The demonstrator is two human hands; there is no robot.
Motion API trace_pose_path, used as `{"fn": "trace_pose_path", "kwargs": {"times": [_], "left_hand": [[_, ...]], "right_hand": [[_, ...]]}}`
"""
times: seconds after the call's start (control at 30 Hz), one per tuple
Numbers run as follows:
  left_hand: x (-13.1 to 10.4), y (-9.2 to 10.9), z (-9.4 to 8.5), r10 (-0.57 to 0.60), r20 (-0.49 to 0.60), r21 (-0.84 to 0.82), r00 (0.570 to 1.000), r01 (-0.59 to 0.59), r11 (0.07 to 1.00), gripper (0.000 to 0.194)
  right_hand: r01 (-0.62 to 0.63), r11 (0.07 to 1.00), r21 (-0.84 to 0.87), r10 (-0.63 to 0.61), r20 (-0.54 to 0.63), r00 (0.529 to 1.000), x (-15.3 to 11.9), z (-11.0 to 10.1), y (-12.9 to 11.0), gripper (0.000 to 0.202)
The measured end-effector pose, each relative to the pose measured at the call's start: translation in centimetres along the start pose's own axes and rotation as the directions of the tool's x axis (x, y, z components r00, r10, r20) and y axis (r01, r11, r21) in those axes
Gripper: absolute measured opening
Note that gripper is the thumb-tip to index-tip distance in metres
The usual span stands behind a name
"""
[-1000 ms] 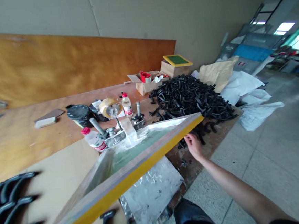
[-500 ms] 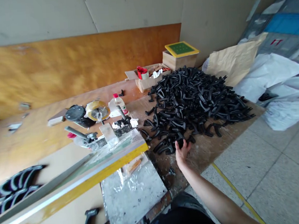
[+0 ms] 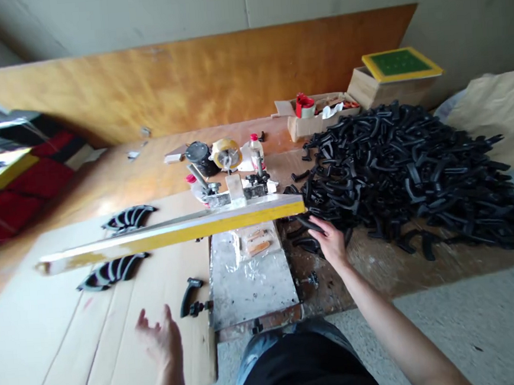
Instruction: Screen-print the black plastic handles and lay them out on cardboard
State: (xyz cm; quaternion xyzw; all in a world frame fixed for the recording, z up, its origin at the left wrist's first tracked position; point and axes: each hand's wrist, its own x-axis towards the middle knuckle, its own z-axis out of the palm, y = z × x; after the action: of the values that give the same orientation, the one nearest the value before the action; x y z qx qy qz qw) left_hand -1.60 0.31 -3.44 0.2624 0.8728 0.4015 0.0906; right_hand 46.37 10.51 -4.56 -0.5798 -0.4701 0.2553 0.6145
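Right hand [image 3: 331,241] fingers pinching one black handle [image 3: 309,224] at pile [image 3: 415,168] edge; left hand [image 3: 161,336] spread, empty. Few handles [image 3: 112,272] laid out left of pile; most remain.

A heap of matt black plastic curved handles [image 3: 415,168] is seen at the right of the frame, on a rough, stained wooden bench top [image 3: 378,266]. A yellow-edged screen frame [image 3: 175,234] at centre shows a smooth painted finish. Crinkled glossy clear film covers the grey flat plate [image 3: 250,282] below it. Matt pale cardboard sheeting [image 3: 50,339] fills the lower left.
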Motion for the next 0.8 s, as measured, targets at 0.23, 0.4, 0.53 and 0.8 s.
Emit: {"fn": "trace_pose_path", "kwargs": {"times": [0.23,0.4,0.53,0.8], "left_hand": [[-1.0,5.0,2.8,0.129,0.111,-0.327,0.985,-0.086,0.941,0.068],[-0.3,5.3,3.0,0.186,0.152,-0.388,0.971,-0.115,0.914,0.062],[0.3,8.8,1.9,0.277,0.126,-0.437,0.953,-0.197,0.878,0.054],[0.8,21.5,0.3,0.473,0.057,-0.75,0.879,-0.275,0.602,0.044]], "right_hand": [[0.376,0.924,-0.073,-0.23,0.679,0.697,-1.7,12.8,-3.7,0.031],[0.556,0.803,-0.214,-0.258,0.716,0.649,-2.3,15.1,-3.1,0.03],[0.673,0.694,-0.256,-0.279,0.766,0.58,-2.4,15.2,-4.2,0.026],[0.765,0.599,-0.238,-0.243,0.856,0.456,-2.9,17.9,-4.9,0.05]]}}
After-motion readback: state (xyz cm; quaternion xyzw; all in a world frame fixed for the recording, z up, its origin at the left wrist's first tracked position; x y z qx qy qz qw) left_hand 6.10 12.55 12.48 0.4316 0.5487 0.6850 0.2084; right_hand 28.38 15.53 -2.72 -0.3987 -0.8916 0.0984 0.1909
